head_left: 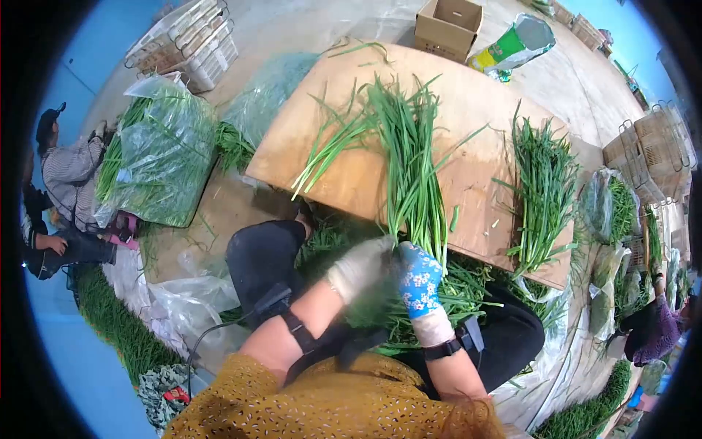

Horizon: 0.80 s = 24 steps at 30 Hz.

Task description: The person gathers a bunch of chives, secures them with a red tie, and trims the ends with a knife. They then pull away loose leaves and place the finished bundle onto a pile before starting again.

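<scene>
A long bunch of green leafy stalks (pixel 409 161) lies on the wooden board (pixel 292 132), its pale ends over the near edge. At those ends is my left hand (pixel 362 267) in a whitish glove, blurred, its fingers hard to make out. Beside it my right hand (pixel 423 282), in a blue flowered glove, has its fingers closed at the stalk ends; what they hold is hidden. A few loose stalks (pixel 333 150) lie left of the bunch, and a separate bunch (pixel 542 194) rests on the board's right side. More greens (pixel 468 293) are heaped below the board, around my hands.
Bagged greens (pixel 164 154) stand at the left, near two seated people. Stacked crates (pixel 186 47) are behind them. A cardboard box (pixel 447 29) and a green-yellow sack (pixel 515 45) stand beyond the board. At the right are crates (pixel 651 150), bagged greens and another person.
</scene>
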Each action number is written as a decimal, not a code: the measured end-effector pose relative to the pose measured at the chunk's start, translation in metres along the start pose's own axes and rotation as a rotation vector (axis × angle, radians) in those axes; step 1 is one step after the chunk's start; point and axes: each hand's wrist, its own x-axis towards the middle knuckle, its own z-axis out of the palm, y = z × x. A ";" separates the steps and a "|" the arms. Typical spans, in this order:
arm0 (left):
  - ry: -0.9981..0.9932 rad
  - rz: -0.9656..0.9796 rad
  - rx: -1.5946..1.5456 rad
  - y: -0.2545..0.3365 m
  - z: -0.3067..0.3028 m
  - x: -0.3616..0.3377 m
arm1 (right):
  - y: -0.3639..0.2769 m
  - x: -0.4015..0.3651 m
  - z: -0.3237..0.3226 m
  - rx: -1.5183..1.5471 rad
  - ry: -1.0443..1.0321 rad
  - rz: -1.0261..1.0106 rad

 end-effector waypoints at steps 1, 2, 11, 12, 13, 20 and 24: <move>0.053 0.096 0.514 -0.022 0.000 0.008 | 0.000 -0.002 0.001 0.021 0.020 0.008; 0.101 0.197 1.024 -0.042 -0.001 0.014 | -0.001 -0.005 0.001 0.042 0.037 0.016; 0.162 0.407 1.796 -0.058 0.001 0.015 | -0.002 -0.005 0.000 0.289 -0.024 0.265; 0.170 0.421 1.819 -0.048 0.002 0.017 | -0.001 -0.006 0.003 0.304 0.036 0.263; 0.178 0.434 1.841 -0.039 0.002 0.019 | -0.001 -0.007 0.005 0.318 0.096 0.262; 0.157 0.301 1.488 -0.064 -0.001 0.019 | 0.003 -0.010 0.013 0.469 0.185 0.293; 0.437 0.120 0.451 0.009 0.005 0.036 | 0.003 -0.008 0.022 0.554 0.172 0.392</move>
